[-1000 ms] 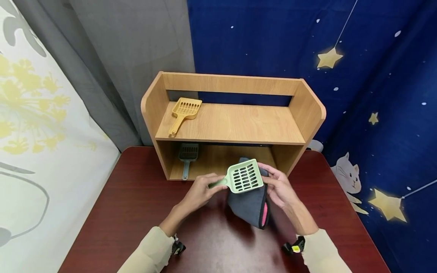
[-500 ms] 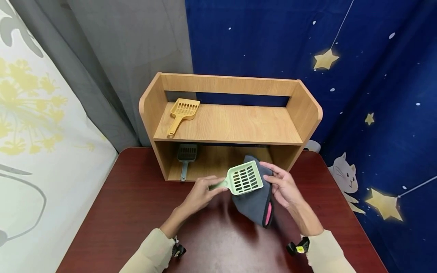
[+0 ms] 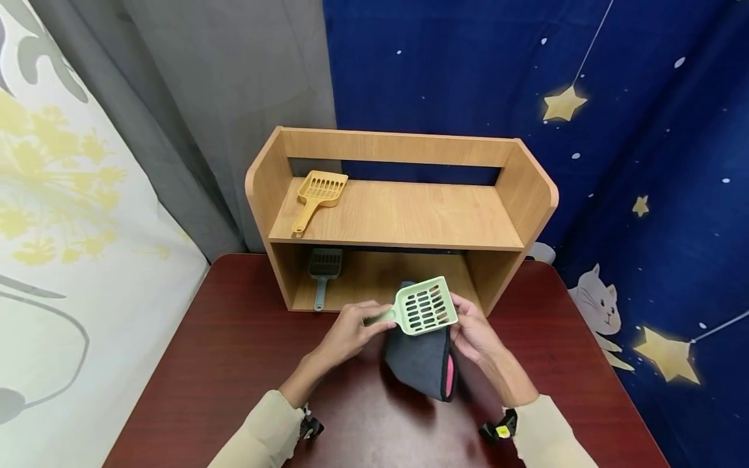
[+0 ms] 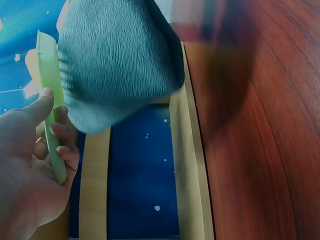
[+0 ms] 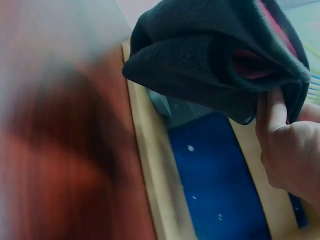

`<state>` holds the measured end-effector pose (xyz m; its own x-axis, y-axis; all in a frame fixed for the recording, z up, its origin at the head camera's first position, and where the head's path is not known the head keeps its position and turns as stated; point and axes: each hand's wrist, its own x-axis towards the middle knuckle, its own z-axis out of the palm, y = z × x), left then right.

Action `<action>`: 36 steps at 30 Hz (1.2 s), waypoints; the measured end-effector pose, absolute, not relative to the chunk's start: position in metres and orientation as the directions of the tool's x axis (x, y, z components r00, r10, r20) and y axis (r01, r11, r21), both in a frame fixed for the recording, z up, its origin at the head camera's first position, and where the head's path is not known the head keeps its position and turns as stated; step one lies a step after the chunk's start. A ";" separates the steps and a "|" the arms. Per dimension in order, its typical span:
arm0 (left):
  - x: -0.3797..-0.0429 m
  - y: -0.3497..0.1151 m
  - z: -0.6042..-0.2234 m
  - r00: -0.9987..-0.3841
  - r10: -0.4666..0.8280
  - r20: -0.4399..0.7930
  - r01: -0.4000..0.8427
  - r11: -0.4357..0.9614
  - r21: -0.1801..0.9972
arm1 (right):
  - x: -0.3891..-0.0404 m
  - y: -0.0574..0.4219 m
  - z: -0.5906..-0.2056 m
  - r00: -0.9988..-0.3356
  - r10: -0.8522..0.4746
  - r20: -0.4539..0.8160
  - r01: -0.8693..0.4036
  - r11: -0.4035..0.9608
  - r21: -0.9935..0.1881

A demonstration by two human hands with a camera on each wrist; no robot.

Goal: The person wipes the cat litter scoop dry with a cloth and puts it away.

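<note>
In the head view my left hand [image 3: 350,330] grips the handle of a pale green slotted litter scoop [image 3: 426,305], its slotted face turned up toward the camera. The left wrist view shows the thumb and fingers curled round the scoop's handle [image 4: 53,150]. Behind and under the scoop hangs a folded dark grey cloth [image 3: 418,364] with black edging and a pink inner side. My right hand [image 3: 476,335] holds this cloth against the scoop's right end. In the right wrist view the fingers [image 5: 276,110] are tucked into the folded cloth [image 5: 200,60].
A two-level wooden shelf [image 3: 392,211] stands at the back of the dark red table [image 3: 234,364]. On its upper board, at left, lies a yellow litter scoop [image 3: 318,195]. A grey-blue litter scoop [image 3: 324,266] sits on the lower level at left. Curtains hang behind.
My right hand and the cloth shift slightly right, then back left and down along the scoop's underside. The left hand keeps its grip on the scoop, nearly still.
</note>
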<state>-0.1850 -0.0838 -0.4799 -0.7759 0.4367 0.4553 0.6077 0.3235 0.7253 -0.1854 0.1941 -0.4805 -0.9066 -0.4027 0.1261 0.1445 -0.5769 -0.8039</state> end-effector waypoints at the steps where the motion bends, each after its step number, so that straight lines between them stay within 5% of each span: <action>1: -0.185 -0.085 -0.480 -0.773 0.441 0.456 0.611 0.327 0.721 | -0.186 0.199 -0.478 -0.905 -0.407 0.126 0.141 -0.567 -0.811; 19: -0.185 -0.109 -0.476 -0.743 0.544 0.390 0.663 0.520 0.538 | -0.184 0.255 -0.447 -0.938 -0.311 0.156 -0.020 -0.398 -0.917; 25: -0.186 -0.114 -0.476 -0.750 0.558 0.355 0.660 0.593 0.461 | -0.179 0.254 -0.437 -0.940 -0.279 0.198 -0.178 -0.094 -0.979; 30: -0.185 -0.115 -0.479 -0.755 0.569 0.326 0.654 0.620 0.434 | -0.175 0.241 -0.433 -0.919 -0.273 0.284 -0.356 0.263 -0.897; 36: -0.184 -0.107 -0.482 -0.752 0.585 0.304 0.655 0.612 0.444 | -0.172 0.216 -0.434 -0.898 -0.302 0.320 -0.426 0.417 -0.803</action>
